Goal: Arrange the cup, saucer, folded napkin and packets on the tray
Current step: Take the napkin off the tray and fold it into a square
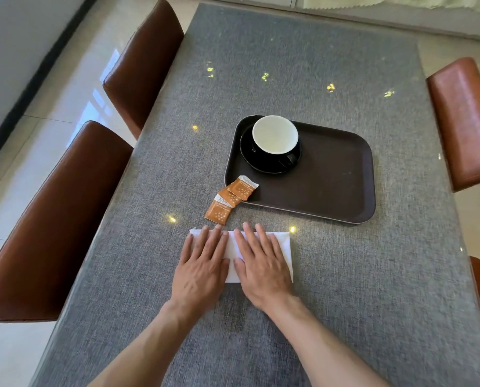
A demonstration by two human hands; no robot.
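Both hands, left hand (201,265) and right hand (262,266), lay flat, grip apart, pressing the napkin (233,254); it probably went next onto the tray (330,188) at one o'clock.

left hand (202,270) + right hand (262,270) flat on napkin (284,248), table (372,275) | cup (275,138) on saucer (250,160), tray (330,177) far-left corner | three packets (230,198) at tray near-left corner, farthest over rim
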